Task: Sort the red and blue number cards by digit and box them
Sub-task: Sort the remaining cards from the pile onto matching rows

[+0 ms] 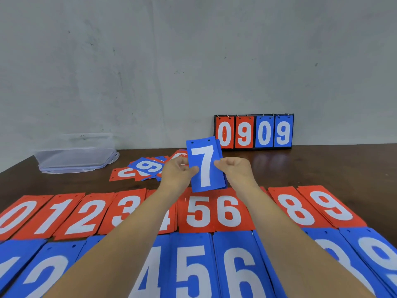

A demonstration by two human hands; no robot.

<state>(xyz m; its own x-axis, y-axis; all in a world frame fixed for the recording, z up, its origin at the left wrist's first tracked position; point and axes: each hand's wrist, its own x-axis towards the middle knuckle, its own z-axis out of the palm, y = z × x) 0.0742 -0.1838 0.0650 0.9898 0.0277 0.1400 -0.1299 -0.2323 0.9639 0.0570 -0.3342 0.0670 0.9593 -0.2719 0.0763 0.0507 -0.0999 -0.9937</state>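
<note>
Sorting is mid-way: the blue 7 cards (205,166) are held upright above the table (322,164), in the middle, between the loose pile (146,168) farther left and the sorted rows nearer. The left hand (178,171) and right hand (234,171) each pinch a side edge, thumb in front, fingers curled; both forearms reach straight out over the rows. More card edges show behind the front 7. The next move likely calls for lowering them into the blue row, between the blue 6 (238,274) and blue 8 (343,261), a slot now hidden under the right forearm. The box (75,155) waits far left, seemingly without cards yet.
</note>
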